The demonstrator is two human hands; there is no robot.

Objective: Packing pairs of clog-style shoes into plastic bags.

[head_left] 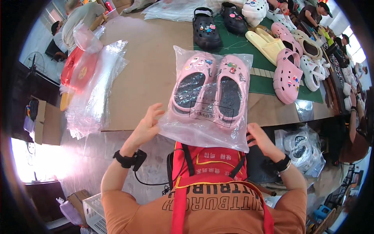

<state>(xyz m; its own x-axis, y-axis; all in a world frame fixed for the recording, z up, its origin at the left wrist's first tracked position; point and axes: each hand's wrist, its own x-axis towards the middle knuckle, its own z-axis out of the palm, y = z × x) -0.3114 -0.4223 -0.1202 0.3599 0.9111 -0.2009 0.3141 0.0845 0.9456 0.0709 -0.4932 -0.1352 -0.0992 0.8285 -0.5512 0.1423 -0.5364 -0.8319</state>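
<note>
A pair of pink clogs (187, 91) with colourful charms lies side by side in a clear plastic bag (183, 130) at the near edge of the table, toes away from me. The bag's loose lower end hangs over the edge toward my apron. My left hand (150, 121) is at the bag's lower left corner, fingers spread and apart. Beside the lower right corner is my right hand (260, 139), its fingers apart and slightly bent against the bag's edge. Part of the right fingers is hard to make out.
Stacked clear bags (95, 85) lie to the left. Black clogs (206, 29), yellow slides (267, 45) and a loose pink clog (287, 80) stand on a green mat (257, 84) at the right. Bagged white clogs (300, 148) sit below the table edge. Other people work around.
</note>
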